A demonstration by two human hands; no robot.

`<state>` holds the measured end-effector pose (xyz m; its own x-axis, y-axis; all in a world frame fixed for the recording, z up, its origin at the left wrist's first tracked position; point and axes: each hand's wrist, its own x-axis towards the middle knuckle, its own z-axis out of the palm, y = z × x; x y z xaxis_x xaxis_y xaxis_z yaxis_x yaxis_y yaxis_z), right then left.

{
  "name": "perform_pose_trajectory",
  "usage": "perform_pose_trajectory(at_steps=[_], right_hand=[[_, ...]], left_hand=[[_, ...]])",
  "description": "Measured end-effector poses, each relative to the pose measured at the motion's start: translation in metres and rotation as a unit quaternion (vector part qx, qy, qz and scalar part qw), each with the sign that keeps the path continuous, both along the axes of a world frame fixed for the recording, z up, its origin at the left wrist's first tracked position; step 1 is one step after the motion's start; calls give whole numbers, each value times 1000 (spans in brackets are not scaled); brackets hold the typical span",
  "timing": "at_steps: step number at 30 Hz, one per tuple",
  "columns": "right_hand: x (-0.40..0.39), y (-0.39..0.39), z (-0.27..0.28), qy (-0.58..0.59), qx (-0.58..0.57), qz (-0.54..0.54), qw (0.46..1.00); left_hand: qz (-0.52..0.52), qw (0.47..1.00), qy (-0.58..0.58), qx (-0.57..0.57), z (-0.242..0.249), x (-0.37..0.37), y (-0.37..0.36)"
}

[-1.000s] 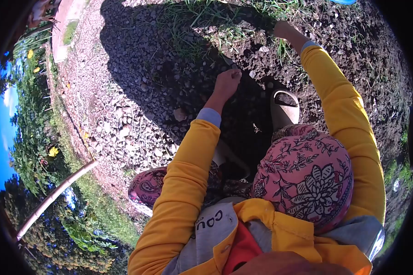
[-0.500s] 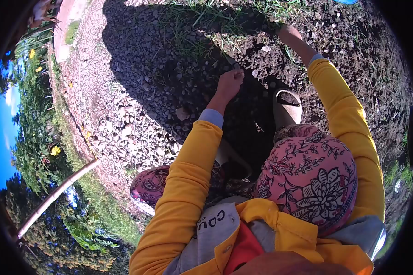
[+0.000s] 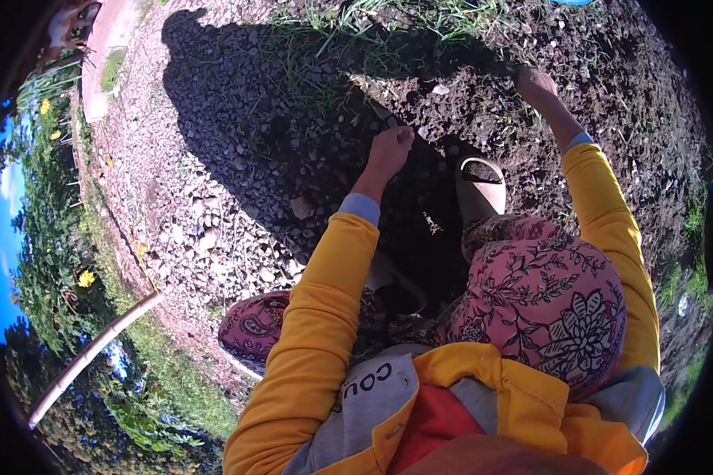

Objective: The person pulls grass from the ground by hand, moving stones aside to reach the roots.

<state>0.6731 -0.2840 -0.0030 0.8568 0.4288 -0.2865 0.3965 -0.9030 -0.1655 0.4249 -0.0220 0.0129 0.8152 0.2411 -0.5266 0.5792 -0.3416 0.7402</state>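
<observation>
My left hand (image 3: 390, 152) is closed over the shaded soil. From its fingers a small knife-like tool (image 3: 385, 115) sticks out toward the grass, its pale narrow blade partly in sunlight. Farther out on the right, my right hand (image 3: 535, 84) is low over the dark soil (image 3: 483, 119). Its fingers are curled at the edge of my shadow, and what they hold, if anything, is too dark to make out. Green grass (image 3: 451, 28) grows just beyond and to the left of that hand.
Gravel (image 3: 206, 142) covers the ground on the left, partly under my shadow. A sandal (image 3: 481, 190) is on my foot below my hands, close to my bent, patterned knee (image 3: 554, 301). A bamboo pole (image 3: 95, 356) slants at the lower left, and a blue object shows at the top edge.
My right hand has moved right and slightly nearer, away from the grass tuft. My left hand has shifted only slightly, and the blade in it shows more clearly.
</observation>
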Motion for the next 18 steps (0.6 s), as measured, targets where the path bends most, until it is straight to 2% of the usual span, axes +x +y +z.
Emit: perform_pose_trajectory(at_steps=[2, 4, 6, 7, 8, 10, 11, 12, 13, 14, 16, 17, 18], right_hand=[[-4, 5, 19, -27, 32, -63, 997], [-5, -3, 15, -74, 31, -112, 990], [-22, -6, 5, -12, 51, -39, 998], [-25, -3, -1, 8, -83, 33, 996], [-24, -2, -5, 9, -34, 12, 999], [-33, 16, 20, 18, 59, -14, 998], [-29, 22, 5, -29, 73, 69, 994], [-34, 38, 13, -33, 116, 104, 987], [-27, 49, -15, -74, 83, 191, 975], [-22, 61, -39, -62, 93, 211, 971], [-13, 93, -37, -161, 179, 316, 918], [-8, 105, -30, -76, 179, 280, 940], [-5, 115, -28, 25, 235, 184, 954]], left_hand=[[8, 1000, -3, -1, 0, -6, 1], [1, 1000, -13, 10, -4, 2, 4], [-4, 1000, -7, 30, -5, 1, 4], [-7, 1000, -8, 27, -5, 5, 5], [-9, 1000, -7, 24, -5, 6, 7], [-2, 1000, 1, 22, -5, -3, 5], [-6, 1000, -1, 26, -5, -1, 4], [-12, 999, -8, 33, -5, 7, 6], [-16, 999, -7, 35, -2, 8, 6], [-18, 999, -3, 37, 2, 8, 5], [-27, 998, -7, 57, 9, 9, 6], [-36, 997, -12, 74, 12, 9, 7], [-45, 995, -17, 90, 15, 10, 9]])
